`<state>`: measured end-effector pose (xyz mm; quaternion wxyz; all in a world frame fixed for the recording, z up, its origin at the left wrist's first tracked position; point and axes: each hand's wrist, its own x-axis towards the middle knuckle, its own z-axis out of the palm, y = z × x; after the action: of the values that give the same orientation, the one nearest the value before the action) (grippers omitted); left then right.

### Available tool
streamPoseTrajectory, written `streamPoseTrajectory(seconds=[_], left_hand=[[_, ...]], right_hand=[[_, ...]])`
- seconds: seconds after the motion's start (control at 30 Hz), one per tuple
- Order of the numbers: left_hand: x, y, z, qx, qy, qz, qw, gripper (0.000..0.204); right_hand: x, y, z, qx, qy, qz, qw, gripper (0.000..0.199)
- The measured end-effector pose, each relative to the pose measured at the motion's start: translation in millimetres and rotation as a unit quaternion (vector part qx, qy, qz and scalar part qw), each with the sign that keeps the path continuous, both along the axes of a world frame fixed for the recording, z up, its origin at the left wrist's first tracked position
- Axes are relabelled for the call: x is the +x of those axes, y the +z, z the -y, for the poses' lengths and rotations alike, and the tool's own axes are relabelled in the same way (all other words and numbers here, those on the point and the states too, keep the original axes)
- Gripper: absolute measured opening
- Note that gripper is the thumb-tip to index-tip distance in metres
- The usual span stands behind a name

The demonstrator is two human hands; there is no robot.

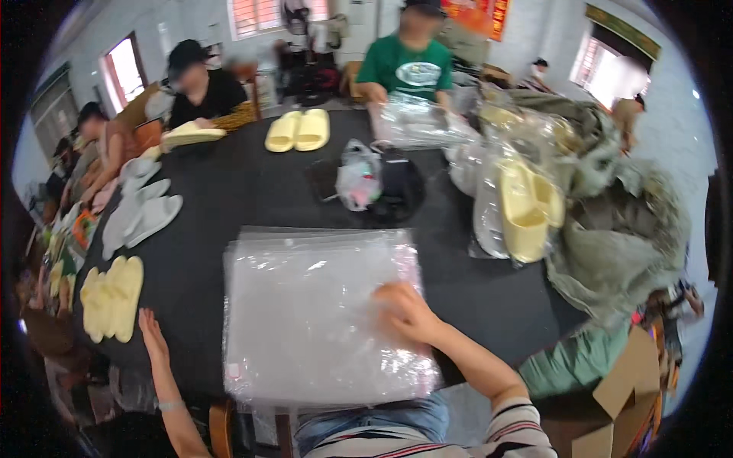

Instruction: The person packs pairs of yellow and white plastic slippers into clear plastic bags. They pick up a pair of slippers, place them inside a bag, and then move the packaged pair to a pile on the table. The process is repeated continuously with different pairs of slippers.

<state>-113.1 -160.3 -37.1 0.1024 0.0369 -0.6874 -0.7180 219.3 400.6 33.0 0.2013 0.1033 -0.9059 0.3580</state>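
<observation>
A stack of clear plastic bags (305, 305) lies flat on the black table in front of me. Over its right part is my right hand (407, 311), fingers bent down toward the plastic; motion blurs the fingertips, so whether they pinch a bag is unclear. My left hand (154, 336) is at the table's left edge, fingers stretched out and holding nothing. Just beyond it a row of pale yellow slippers (114, 298) stands close together on the table, apart from the fingers.
Grey slippers (145, 214) and a yellow pair (298, 131) lie farther back. A small bag (359, 175) sits mid-table beside a black object. Bagged yellow slippers (523, 214) and a large woven sack (618, 237) crowd the right. Across the table, a person in green (412, 65) handles clear plastic.
</observation>
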Motion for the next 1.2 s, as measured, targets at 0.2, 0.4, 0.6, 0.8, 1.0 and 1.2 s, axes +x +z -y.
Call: streamPoseTrajectory(seconds=[0.2, 0.4, 0.6, 0.8, 1.0, 1.2], left_hand=[[109, 36, -133, -0.034, -0.406, -0.015, 0.913, 0.075], [136, 72, -180, -0.11, -0.437, -0.034, 0.892, 0.074], [126, 78, -161, -0.554, -0.361, -0.206, 0.721, 0.075], [140, 47, -167, -0.544, -0.362, -0.232, 0.72, 0.073], [142, 48, -171, -0.517, -0.357, -0.24, 0.74, 0.073], [150, 60, -172, -0.529, -0.349, -0.221, 0.741, 0.073]], right_hand=[[-4, -41, -38, -0.274, -0.284, -0.014, 0.919, 0.071], [-8, -32, -22, -0.292, -0.167, 0.02, 0.941, 0.077], [7, 4, -57, 0.003, -0.302, -0.123, 0.945, 0.074], [88, 74, -161, 0.321, -0.55, 0.023, 0.77, 0.046], [123, 105, -223, 0.435, -0.422, 0.186, 0.774, 0.028], [112, 207, -177, 0.088, -0.356, 0.155, 0.917, 0.044]])
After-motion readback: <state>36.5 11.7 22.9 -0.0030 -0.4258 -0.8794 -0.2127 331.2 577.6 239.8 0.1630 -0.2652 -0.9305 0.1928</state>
